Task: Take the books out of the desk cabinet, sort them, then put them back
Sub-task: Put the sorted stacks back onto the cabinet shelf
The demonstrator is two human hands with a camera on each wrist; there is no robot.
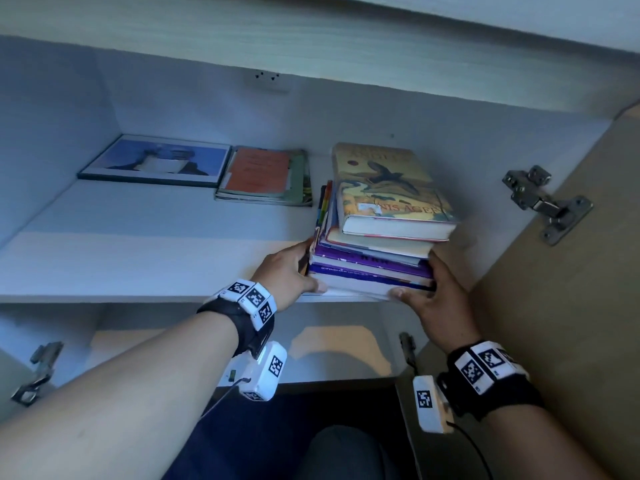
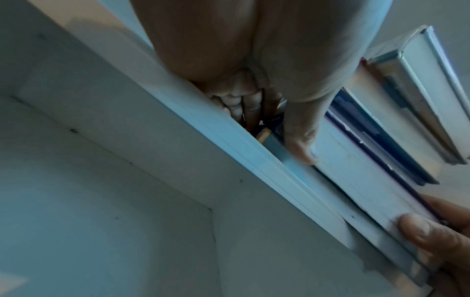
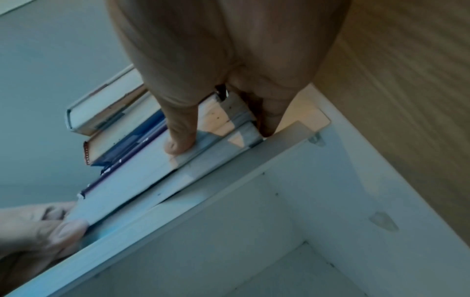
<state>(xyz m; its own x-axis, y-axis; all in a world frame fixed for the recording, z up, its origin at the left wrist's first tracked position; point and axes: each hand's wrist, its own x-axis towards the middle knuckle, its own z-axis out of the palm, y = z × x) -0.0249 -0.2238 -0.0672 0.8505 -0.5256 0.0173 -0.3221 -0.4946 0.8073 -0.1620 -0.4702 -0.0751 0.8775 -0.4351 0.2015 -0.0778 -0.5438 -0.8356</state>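
White cabinet shelf — both hands clamping the book stack, left hand, right hand — fingers seemingly curled.

Fingers of the left hand and right hand vanish behind a book stack whose lower titles blur beyond reading, the top cover's upper lettering equally illegible.

Matt white laminate shelf; glossy book jacket.
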